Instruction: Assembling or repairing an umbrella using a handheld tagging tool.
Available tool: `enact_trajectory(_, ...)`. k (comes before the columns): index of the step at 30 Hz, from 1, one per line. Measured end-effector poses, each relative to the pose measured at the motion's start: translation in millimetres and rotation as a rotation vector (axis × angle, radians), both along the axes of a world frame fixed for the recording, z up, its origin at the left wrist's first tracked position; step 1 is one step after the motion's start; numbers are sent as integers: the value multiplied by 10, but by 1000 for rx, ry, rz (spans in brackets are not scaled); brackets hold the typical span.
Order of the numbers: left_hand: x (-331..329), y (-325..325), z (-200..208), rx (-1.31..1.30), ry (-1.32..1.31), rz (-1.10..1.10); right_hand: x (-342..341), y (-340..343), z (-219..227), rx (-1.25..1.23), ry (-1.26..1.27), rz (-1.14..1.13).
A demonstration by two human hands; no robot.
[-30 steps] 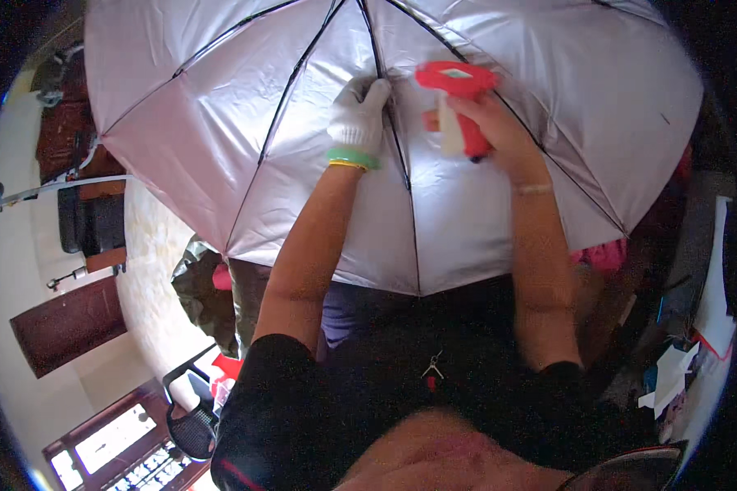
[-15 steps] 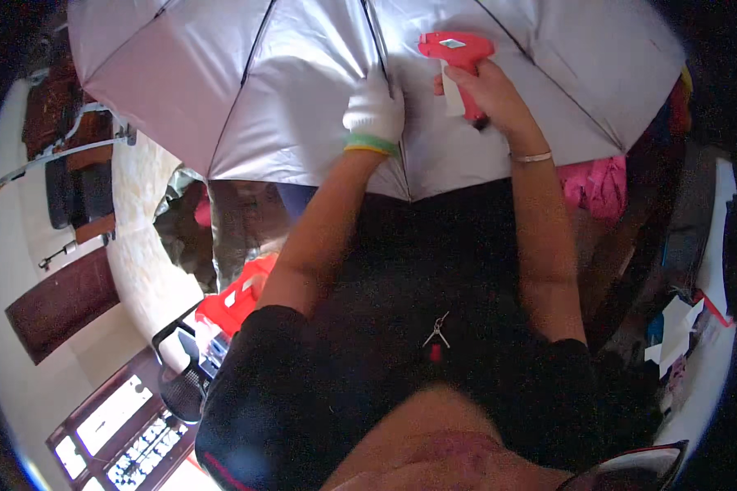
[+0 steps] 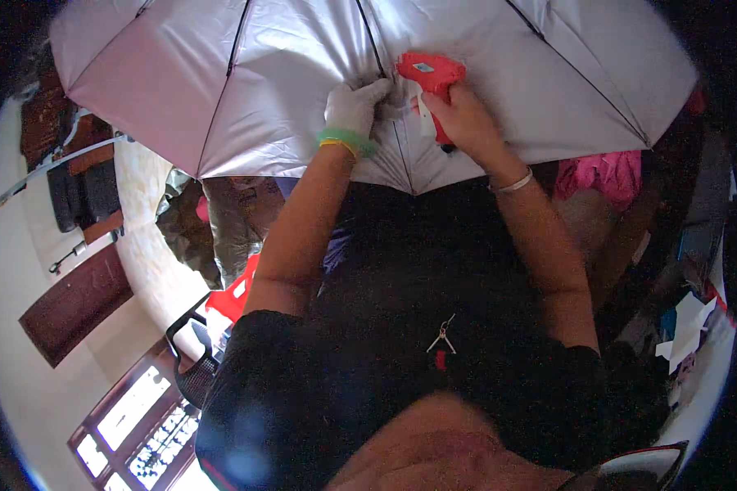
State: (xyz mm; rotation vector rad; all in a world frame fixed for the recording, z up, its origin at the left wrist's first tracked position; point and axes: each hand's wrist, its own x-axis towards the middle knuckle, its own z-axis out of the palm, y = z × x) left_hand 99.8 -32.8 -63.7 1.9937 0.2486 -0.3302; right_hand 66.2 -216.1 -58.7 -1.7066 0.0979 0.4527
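A spread umbrella with a silver underside and dark ribs fills the upper part of the view. In a white knitted glove with a green cuff, my left hand is closed on the umbrella at a rib near its middle; the fingertips are partly hidden. My right hand grips a red tagging gun with a white trigger. The gun's front end points left, close beside the gloved fingers and over the silver fabric. Whether its needle touches the fabric, I cannot tell.
Pink cloth shows beyond the umbrella's right edge. To the left are a red bag-like thing, a black mesh chair and dark bundled material. White paper lies at the far right.
The tagging gun in my right hand has moved left and nearer to me, up to my left hand. My left hand has shifted slightly left, its thumb side now turned toward the gun. The umbrella has shifted slightly.
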Motion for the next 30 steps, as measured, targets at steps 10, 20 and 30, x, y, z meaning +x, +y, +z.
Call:
enact_trajectory(10, -5, -40, 118, -163, 173, 47, 33, -15, -58, -24, -24, 41)
enact_trajectory(20, -41, -32, 124, -182, 105, 37, 66, 4, -139, 364, 158, -80)
enact_trajectory(30, -21, 12, 34, -161, 144, -1, 60, 6, -236, 325, 86, -39)
